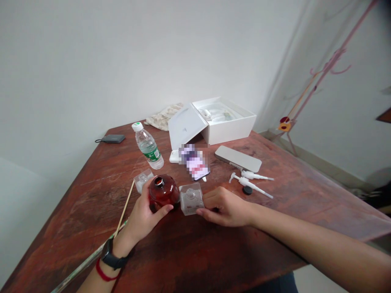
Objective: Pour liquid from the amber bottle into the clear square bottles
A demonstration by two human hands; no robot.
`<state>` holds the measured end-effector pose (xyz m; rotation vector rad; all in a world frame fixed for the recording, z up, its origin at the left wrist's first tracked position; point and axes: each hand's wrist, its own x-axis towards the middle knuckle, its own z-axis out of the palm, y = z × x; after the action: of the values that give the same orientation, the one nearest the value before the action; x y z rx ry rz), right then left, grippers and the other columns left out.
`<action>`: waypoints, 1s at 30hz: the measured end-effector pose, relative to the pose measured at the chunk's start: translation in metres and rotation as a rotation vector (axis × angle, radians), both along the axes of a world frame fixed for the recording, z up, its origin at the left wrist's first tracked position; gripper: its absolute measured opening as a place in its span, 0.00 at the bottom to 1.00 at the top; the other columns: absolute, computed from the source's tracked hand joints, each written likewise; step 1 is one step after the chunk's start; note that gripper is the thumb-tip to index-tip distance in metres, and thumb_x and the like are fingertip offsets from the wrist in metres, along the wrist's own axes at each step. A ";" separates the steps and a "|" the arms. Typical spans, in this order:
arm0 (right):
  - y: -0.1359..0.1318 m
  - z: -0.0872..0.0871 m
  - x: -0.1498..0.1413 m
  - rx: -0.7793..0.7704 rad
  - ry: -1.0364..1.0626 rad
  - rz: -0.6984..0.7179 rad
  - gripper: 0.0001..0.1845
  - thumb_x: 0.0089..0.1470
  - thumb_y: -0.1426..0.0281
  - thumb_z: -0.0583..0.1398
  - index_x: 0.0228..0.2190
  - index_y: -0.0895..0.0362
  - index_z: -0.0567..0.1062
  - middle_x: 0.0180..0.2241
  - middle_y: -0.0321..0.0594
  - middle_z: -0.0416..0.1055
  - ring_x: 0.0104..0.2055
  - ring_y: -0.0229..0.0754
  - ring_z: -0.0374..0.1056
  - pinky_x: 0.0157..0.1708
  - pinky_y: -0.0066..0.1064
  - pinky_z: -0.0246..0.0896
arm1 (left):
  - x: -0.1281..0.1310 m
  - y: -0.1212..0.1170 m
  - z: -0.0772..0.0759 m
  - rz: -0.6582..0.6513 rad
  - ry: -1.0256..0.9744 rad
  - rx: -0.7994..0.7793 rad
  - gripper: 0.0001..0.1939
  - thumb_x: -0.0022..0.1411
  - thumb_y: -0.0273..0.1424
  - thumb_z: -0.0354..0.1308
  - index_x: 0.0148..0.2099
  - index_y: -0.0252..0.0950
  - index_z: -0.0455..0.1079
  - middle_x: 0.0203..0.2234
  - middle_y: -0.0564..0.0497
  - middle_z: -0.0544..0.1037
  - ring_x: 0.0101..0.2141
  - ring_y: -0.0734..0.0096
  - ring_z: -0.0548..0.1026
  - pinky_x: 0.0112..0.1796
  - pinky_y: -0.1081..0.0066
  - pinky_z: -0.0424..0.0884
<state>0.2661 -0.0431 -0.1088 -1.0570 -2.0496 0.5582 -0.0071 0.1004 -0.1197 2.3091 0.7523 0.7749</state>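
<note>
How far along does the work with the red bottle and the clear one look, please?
Done: red bottle stands uncapped. In hand: left hand grips it; right hand holds the clear bottle beside it. Left: two pump heads and a black cap lie unfitted.

Both forearms reach inward over the table — left hand cupped, right hand pinching — fingers curled.

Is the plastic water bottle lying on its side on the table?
No, the water bottle stands upright on the wooden table with its white cap on top, behind the red glass bottle in the left hand.
</note>
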 end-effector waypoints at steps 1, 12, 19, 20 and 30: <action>0.000 0.000 0.000 -0.004 -0.001 -0.001 0.26 0.75 0.65 0.58 0.23 0.53 0.61 0.22 0.31 0.60 0.24 0.36 0.55 0.28 0.31 0.47 | 0.000 0.000 -0.001 0.008 0.003 0.002 0.44 0.69 0.55 0.66 0.73 0.37 0.56 0.61 0.34 0.79 0.60 0.40 0.81 0.61 0.43 0.75; -0.001 0.002 0.000 -0.008 -0.017 0.000 0.25 0.75 0.65 0.58 0.23 0.52 0.61 0.22 0.31 0.60 0.24 0.36 0.56 0.28 0.30 0.48 | 0.000 -0.001 -0.003 0.009 0.015 -0.021 0.46 0.70 0.54 0.65 0.76 0.36 0.50 0.63 0.32 0.77 0.62 0.39 0.79 0.64 0.41 0.72; -0.001 0.001 0.001 -0.007 -0.020 -0.003 0.26 0.75 0.65 0.58 0.23 0.53 0.62 0.22 0.31 0.61 0.24 0.36 0.57 0.28 0.30 0.49 | -0.001 -0.002 -0.004 0.007 0.031 -0.016 0.47 0.71 0.55 0.64 0.77 0.36 0.48 0.65 0.30 0.76 0.63 0.38 0.78 0.64 0.40 0.73; -0.001 0.001 0.001 -0.010 -0.020 -0.004 0.26 0.75 0.65 0.58 0.23 0.53 0.63 0.22 0.31 0.62 0.24 0.36 0.57 0.28 0.30 0.49 | -0.001 -0.002 -0.004 0.007 0.031 -0.014 0.47 0.71 0.55 0.64 0.77 0.36 0.48 0.65 0.30 0.76 0.63 0.38 0.78 0.64 0.40 0.72; -0.002 0.001 0.001 -0.063 -0.022 0.001 0.26 0.75 0.63 0.58 0.23 0.53 0.62 0.22 0.32 0.62 0.25 0.36 0.58 0.27 0.31 0.49 | -0.001 -0.001 -0.002 -0.004 0.039 -0.033 0.48 0.71 0.52 0.64 0.78 0.35 0.47 0.64 0.30 0.76 0.61 0.37 0.80 0.64 0.39 0.73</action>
<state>0.2674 -0.0449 -0.1078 -1.1038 -2.0639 0.6180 -0.0084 0.0997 -0.1222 2.3013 0.7723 0.7122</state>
